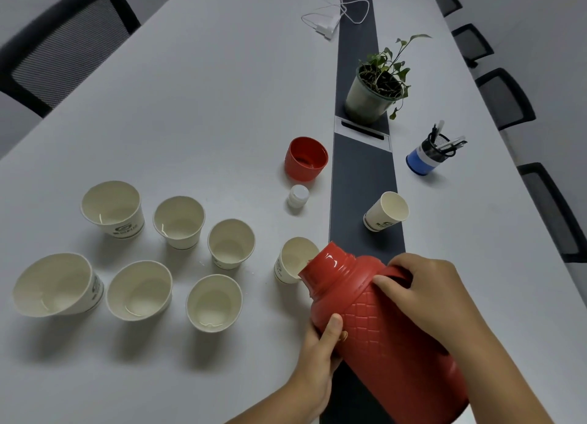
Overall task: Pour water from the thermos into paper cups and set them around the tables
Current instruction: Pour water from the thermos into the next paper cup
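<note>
A red thermos point(381, 331) is tilted to the left, its open mouth over a white paper cup point(293, 258). My right hand point(425, 293) grips the thermos handle on top. My left hand point(320, 353) holds the thermos body from below, thumb on its side. Several more paper cups stand in a cluster to the left, among them one point(214, 303) near the front and one point(111, 209) at the back left; water shows in some of them. Another paper cup point(386, 212) stands apart on the dark centre strip.
The red thermos cap point(306, 163) and a small white stopper point(298, 196) sit on the white table point(190, 105). A potted plant point(374, 90), a blue pen holder point(432, 153) and a white charger cable point(333, 16) lie further back. Black chairs point(505, 97) line both sides.
</note>
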Motion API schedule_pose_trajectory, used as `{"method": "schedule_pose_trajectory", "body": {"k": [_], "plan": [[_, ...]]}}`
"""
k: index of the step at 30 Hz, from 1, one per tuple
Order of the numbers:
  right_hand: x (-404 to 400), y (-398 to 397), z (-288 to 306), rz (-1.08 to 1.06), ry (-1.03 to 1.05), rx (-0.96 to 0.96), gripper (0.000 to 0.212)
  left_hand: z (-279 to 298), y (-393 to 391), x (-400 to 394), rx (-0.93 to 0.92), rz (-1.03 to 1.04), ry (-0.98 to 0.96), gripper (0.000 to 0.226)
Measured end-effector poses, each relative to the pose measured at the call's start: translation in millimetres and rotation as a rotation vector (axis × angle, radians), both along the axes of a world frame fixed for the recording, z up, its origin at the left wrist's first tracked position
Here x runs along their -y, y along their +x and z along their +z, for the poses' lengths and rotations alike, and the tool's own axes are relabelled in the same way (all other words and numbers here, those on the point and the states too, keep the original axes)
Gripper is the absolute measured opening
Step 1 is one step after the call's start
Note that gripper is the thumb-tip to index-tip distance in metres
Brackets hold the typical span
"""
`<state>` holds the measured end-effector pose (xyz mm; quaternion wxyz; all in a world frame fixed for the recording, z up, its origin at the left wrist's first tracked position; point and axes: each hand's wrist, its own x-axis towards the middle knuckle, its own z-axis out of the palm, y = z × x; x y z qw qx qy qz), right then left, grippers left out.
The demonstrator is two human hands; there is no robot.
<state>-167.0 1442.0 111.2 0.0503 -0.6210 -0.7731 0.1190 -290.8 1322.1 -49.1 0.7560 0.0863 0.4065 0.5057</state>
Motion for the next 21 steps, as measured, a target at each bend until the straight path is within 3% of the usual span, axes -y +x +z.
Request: {"method": "schedule_pose_trajectory", "body": {"k": [4,8,12,21], "plan": [[1,1,-1,-0.012,0.0,-0.022,0.013,1,0,0,-0.031,0.001,-0.012,0.076],[2,2,-2,-0.023,-0.004,-0.027,0.014,-2,0,0,-0.024,0.006,0.001,0.056],[3,-1,-1,-0.021,-0.01,-0.018,0.013,-4,-1,0,-0.048,-0.005,0.007,0.053],[22,12,-12,-0.189,-0.02,-0.152,0.024,-19,-15,-7,-0.206,-0.008,0.061,0.081]]}}
